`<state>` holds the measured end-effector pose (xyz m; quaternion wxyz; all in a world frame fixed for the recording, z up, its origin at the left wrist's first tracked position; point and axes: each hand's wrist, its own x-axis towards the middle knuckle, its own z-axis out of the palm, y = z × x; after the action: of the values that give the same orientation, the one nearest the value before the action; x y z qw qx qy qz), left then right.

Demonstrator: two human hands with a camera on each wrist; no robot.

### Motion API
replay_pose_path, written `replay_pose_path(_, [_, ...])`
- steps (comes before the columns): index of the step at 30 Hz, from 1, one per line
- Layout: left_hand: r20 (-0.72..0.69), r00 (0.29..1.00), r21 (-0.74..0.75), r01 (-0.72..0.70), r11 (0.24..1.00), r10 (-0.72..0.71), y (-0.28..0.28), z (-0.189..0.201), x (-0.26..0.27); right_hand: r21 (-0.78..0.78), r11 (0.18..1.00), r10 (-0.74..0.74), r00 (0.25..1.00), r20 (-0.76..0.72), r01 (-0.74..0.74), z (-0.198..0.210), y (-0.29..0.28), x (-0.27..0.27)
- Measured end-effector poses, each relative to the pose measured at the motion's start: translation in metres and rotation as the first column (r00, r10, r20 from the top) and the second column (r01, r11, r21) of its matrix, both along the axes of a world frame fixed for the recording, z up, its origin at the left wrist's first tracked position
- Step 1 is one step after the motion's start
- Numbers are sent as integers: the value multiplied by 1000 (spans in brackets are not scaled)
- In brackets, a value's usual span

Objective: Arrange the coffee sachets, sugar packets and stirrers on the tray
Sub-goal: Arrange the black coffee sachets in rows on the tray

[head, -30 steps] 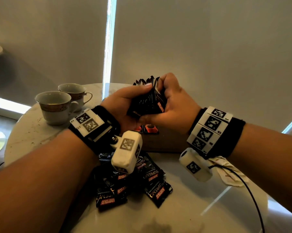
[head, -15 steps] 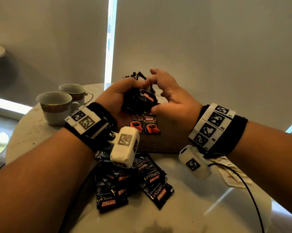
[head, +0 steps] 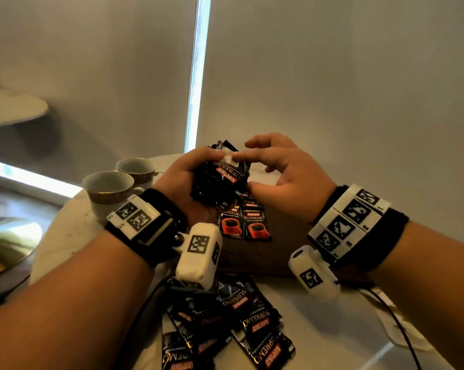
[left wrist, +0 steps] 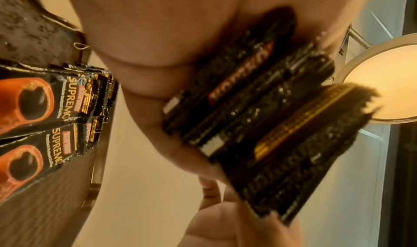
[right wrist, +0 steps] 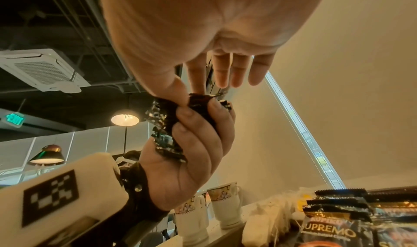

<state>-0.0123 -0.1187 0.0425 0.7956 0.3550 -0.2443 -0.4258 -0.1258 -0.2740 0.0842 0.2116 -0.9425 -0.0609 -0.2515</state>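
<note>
Plain grey roller blinds (head: 332, 89) behind, narrow bright daylight slit (head: 197, 76) between them. Round white marble table (head: 319, 329). Dark exposed ceiling (right wrist: 56, 19) with white square air-conditioning cassette (right wrist: 43, 70), glowing round pendant lamp (right wrist: 124, 120), green exit sign (right wrist: 14, 119).

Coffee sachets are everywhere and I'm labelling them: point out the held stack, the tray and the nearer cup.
held stack (head: 220, 180), head view, its printed top face.
tray (head: 265, 252), head view, bare dark wood.
nearer cup (head: 110, 193), head view, its outer wall.
</note>
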Motion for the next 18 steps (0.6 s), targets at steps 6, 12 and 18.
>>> replay_pose_path(6, [-54, 998, 23, 20, 1000, -18, -2, 0, 5, -69, 995, 73, 997, 16, -71, -4, -5, 6])
replay_pose_path(12, [-39, 998, 56, -46, 997, 48, -5, -5, 10, 508, 859, -35, 986, 163, -54, -5, 0, 12])
replay_pose_path(18, [71, 988, 34, 132, 991, -134, -6, -7, 11, 728, 685, -21, 999, 29, -6, -5, 5, 25])
